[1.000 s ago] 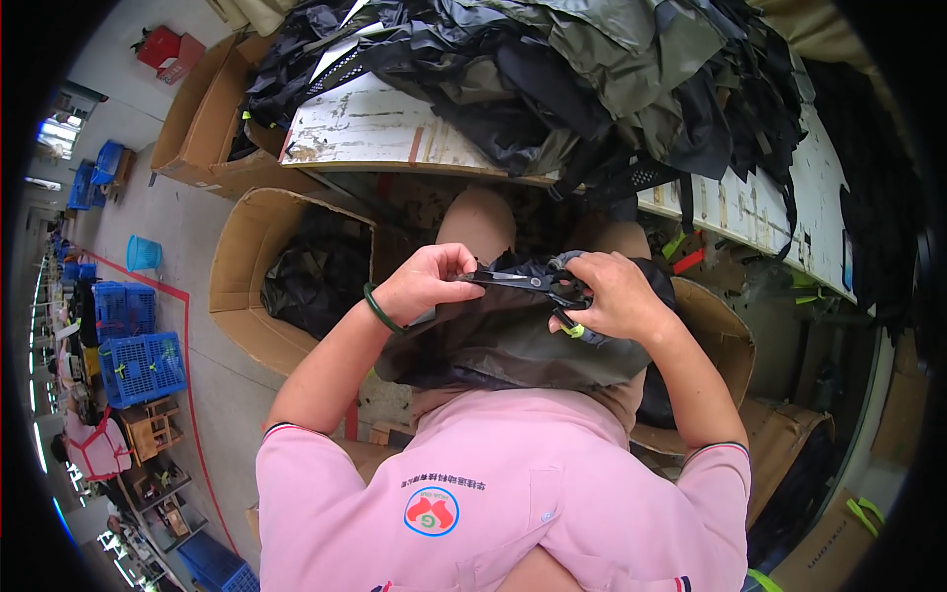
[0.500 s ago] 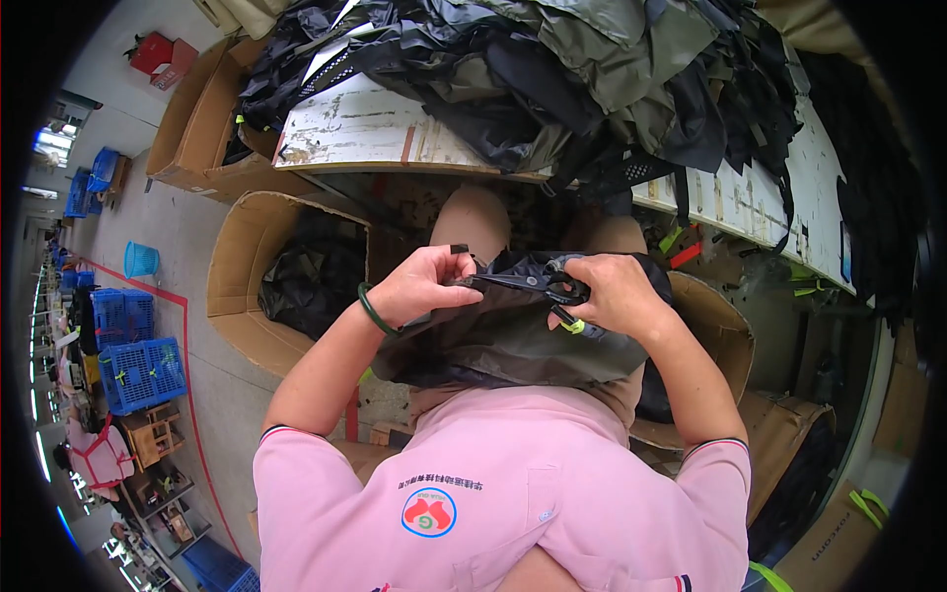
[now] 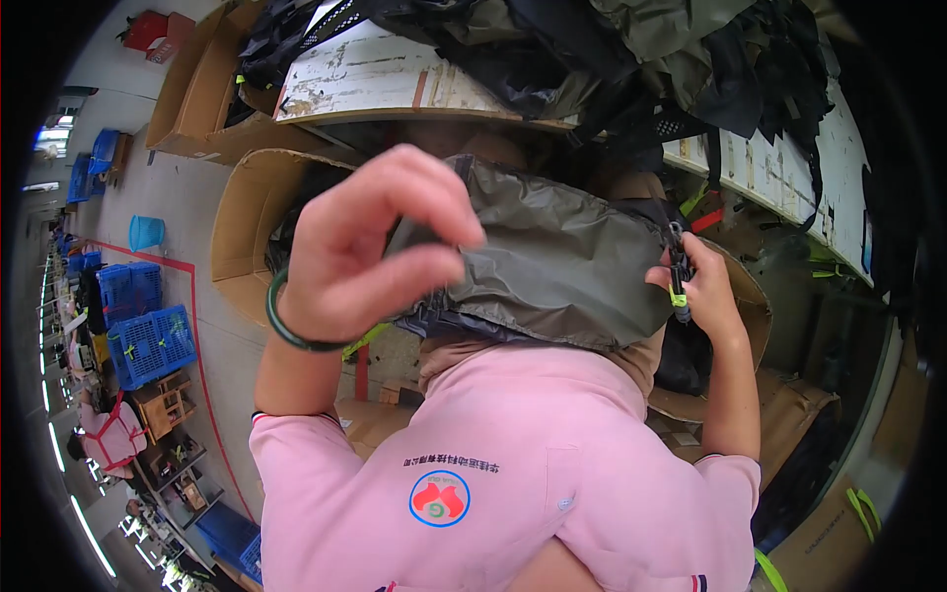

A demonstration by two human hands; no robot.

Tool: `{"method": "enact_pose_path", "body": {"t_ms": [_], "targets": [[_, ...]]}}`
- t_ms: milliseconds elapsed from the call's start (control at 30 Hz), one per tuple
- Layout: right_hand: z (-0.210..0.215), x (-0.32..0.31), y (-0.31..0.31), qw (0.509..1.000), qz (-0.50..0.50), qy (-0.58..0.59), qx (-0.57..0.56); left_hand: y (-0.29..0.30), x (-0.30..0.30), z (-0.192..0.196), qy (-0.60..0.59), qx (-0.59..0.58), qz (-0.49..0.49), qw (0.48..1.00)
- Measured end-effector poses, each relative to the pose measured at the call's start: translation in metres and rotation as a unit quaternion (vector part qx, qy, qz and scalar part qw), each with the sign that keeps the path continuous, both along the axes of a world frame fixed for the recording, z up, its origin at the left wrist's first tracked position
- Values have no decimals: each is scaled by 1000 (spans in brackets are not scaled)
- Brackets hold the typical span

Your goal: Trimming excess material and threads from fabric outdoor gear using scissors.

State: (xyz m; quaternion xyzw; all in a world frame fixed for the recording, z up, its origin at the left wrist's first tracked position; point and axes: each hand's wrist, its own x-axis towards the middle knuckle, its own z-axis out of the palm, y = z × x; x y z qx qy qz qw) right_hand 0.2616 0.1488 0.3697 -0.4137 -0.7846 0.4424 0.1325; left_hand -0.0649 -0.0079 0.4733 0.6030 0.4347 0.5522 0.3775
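I see the grey-green fabric piece (image 3: 552,257) stretched flat between both hands, held up close over the lap, in front of the bench (image 3: 395,84). My left hand (image 3: 370,247) pinches its left edge, fingers closed on the cloth; a green bangle (image 3: 286,326) rings that wrist. My right hand (image 3: 705,286) grips the right edge, closed around the fabric and a small black tool (image 3: 679,271). Dark fabric pieces (image 3: 631,49) lie heaped on the bench, and an open cardboard box (image 3: 252,217) stands to the left.

Even bright indoor light, soft shadows, strong fisheye bending, black vignette at rim, near left hand (image 3: 370,247) slightly blurred
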Motion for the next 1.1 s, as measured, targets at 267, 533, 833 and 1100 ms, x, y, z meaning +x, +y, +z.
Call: {"method": "enact_pose_path", "body": {"t_ms": [267,533,833,1100], "targets": [[-10,54,-41,997,-18,-55,-50,-8,61,34,-128,127,-435,882],[-50,83,-84,997,-19,-51,48,-28,94,1,-207,264,-344,877],[-94,80,-81,983,-47,-32,172,16,101,30,-243,6,-562,790],[-7,79,-74,981,-91,54,-162,30,136,-86,261,46,-215,940]]}}
